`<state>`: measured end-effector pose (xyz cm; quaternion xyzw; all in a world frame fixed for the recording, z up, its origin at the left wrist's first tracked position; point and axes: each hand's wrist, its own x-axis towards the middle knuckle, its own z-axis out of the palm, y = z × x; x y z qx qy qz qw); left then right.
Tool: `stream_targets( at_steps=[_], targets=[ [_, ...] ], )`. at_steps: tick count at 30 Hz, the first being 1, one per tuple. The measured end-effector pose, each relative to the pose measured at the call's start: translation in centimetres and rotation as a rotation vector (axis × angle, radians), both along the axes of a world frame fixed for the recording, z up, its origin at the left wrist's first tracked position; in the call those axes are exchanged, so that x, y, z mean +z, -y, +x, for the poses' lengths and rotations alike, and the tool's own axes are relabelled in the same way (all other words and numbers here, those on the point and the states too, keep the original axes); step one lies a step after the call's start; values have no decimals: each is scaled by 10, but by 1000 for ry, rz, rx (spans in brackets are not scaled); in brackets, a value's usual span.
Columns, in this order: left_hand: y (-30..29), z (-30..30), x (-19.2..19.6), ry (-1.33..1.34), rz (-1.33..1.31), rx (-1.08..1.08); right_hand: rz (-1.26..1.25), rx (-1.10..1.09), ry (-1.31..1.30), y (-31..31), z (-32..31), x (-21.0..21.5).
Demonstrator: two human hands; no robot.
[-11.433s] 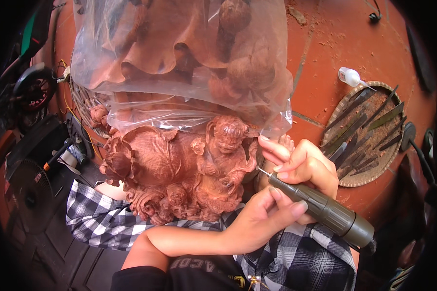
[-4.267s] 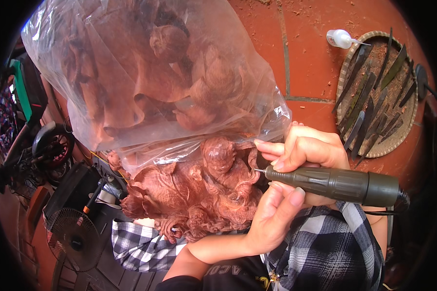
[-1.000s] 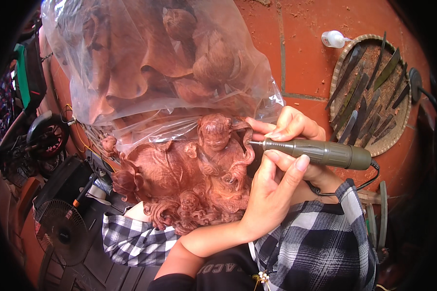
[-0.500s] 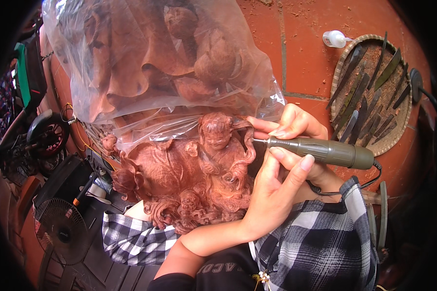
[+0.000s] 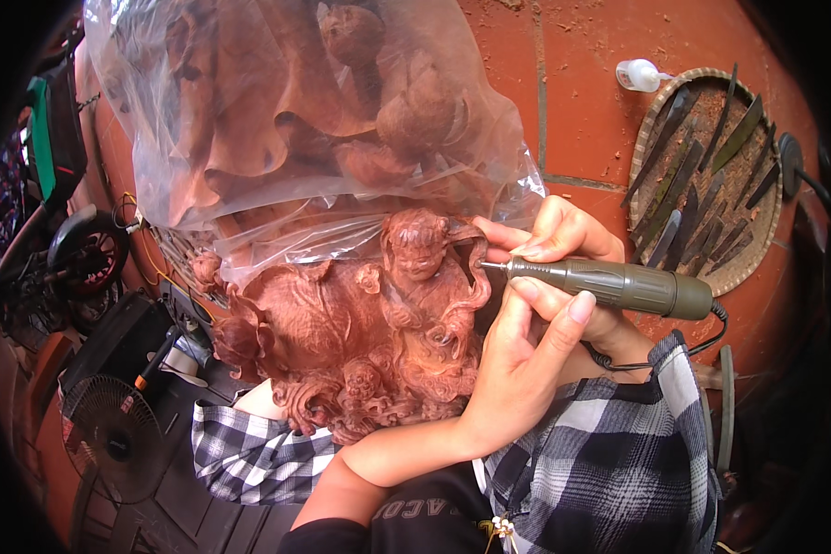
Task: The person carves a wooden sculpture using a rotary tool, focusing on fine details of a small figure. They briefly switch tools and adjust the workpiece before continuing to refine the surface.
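Note:
A reddish-brown wood carving (image 5: 305, 319) fills the middle, with a small child-like figure (image 5: 417, 263) at its right side. My right hand (image 5: 572, 231) is closed on a green rotary handpiece (image 5: 619, 284) from above, its fingertips beside the carving. From below, my left hand (image 5: 526, 355) steadies the same handpiece between thumb and fingers, its forearm lying along the carving's near edge. The thin metal bit (image 5: 492, 265) meets the curling wooden ribbon (image 5: 475, 277) next to the figure's head. Just where the tip touches is too small to make out.
A clear plastic sheet (image 5: 249, 208) drapes over the carving's far part. At right, a round woven tray (image 5: 639, 152) holds several dark blades, with a white squeeze bottle (image 5: 639, 75) beside it. The handpiece's cord (image 5: 702, 349) loops down right. A fan (image 5: 115, 443) stands at lower left.
Very little differs. The carving and plastic sheet appear slightly farther right, while both hands keep the same hold on the handpiece with its bit at the ribbon.

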<state>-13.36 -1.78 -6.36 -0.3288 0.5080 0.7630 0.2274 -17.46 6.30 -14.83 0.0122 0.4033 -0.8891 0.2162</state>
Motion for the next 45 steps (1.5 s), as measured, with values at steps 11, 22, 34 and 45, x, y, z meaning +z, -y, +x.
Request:
stream_targets(
  at_steps=[11,22,34,45],
  targets=[
    [-2,0,1,1,13,35,-29,59,7,-4,1,-2],
    [-1,3,-3,-16,6,23,-33,26,30,0,0,0],
    [-6,5,-5,-2,96,48,-179,99,134,-8,-9,-3],
    [-11,4,-3,4,144,154,-120,102,100,-6,-9,-4]
  ],
)
